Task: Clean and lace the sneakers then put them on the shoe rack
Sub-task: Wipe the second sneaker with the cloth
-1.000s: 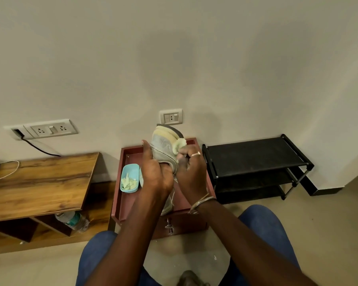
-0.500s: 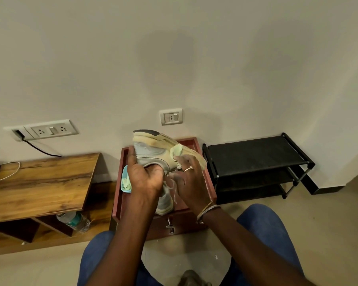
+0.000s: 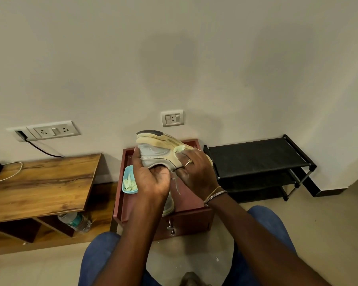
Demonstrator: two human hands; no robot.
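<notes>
My left hand [image 3: 151,178] grips the sneaker [image 3: 155,151] at its opening, lifted above the red tray [image 3: 190,205]. My right hand [image 3: 196,172] pinches a pale wipe [image 3: 179,149] against its side, near the shoe rack [image 3: 254,155].

Open room to the right, a crowd over the red box

The left hand [image 3: 151,178] gripping the sneaker [image 3: 157,150] and the right hand [image 3: 196,172] with its wipe [image 3: 179,149] fill the space above the red box [image 3: 190,219]. The box's raised walls hem in a blue dish [image 3: 129,189] at its left and what seems a second sneaker [image 3: 168,205], mostly hidden under the left wrist. Just right of the box stands the shoe rack [image 3: 256,155]. Its top shelf is open from above, and its lower shelves can be reached only from the front, between the posts. The wall [image 3: 194,58] stands close behind both. On the left the wooden table [image 3: 39,182] juts near the box, with a water bottle [image 3: 76,221] lying beneath it.
</notes>
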